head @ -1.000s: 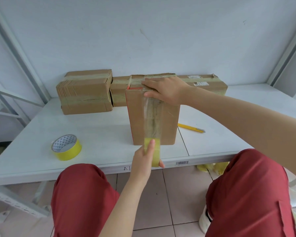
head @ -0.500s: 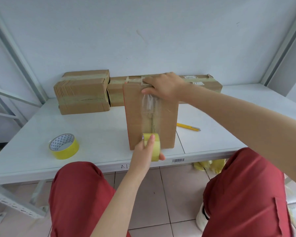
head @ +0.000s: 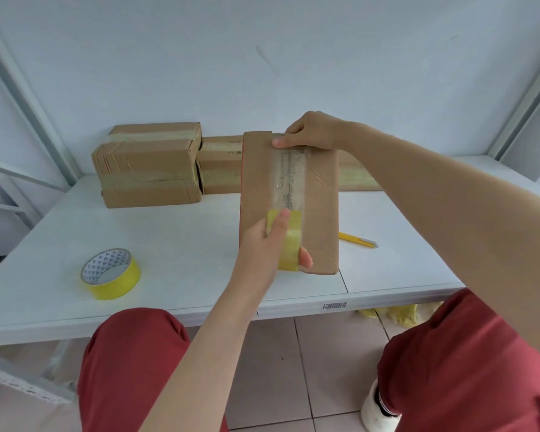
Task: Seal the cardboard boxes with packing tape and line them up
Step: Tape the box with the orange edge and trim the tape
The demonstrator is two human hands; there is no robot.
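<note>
A tall brown cardboard box [head: 320,213] stands on end on the white table [head: 181,244], its broad face tilted toward me. My right hand [head: 309,134] grips its top edge, thumb pressing the tape end down. My left hand [head: 270,244] holds a yellow tape roll [head: 289,241] against the lower part of that face. A clear strip of tape [head: 289,182] runs along the seam from the roll up to my thumb. Against the back wall stand a taped box [head: 147,165] and a longer taped box [head: 220,165], side by side.
A second yellow tape roll [head: 111,274] lies flat on the table's left front. A yellow utility knife [head: 357,240] lies right of the held box. Metal frame posts rise at both sides. My knees in red trousers sit below the table's front edge.
The box has tipped back so its face leans more toward me and sits higher. My left hand with the roll has moved up onto the face from below its bottom edge.
</note>
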